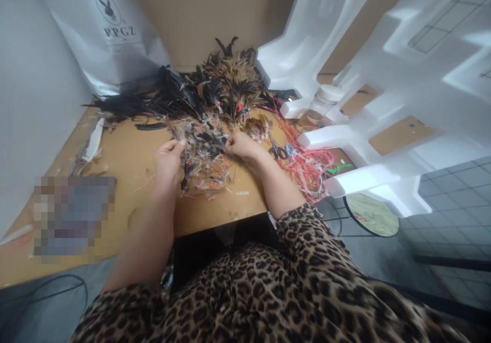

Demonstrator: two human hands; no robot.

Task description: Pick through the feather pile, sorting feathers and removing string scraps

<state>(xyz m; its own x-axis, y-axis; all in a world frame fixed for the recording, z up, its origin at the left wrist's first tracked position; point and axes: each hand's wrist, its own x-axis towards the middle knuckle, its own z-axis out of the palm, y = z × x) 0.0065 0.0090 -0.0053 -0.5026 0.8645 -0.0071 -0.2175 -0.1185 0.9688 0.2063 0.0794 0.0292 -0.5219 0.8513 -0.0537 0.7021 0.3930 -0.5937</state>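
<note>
A loose heap of small brown, grey and white feathers point(209, 171) lies on the tabletop between my hands. At its left edge, my left hand point(168, 158) is closed in a pinch; whatever is between the fingertips is too small to make out. My right hand point(242, 146) is closed at the heap's right side, its fingers on a dark feather point(215, 141) that points left. Just behind the hands stand bunched brown feathers point(236, 77), with long black feathers point(161, 97) spread to their left. Scissors point(278, 152) with dark handles rest right of my right hand.
Tangled pink and red strings point(310, 166) cover the table's right side. A white cut-out panel point(326, 133) leans in from the right, near a lidded jar point(328, 97). At the back left stands a silvery bag point(118, 56). A blurred-out flat object point(76, 215) lies front left.
</note>
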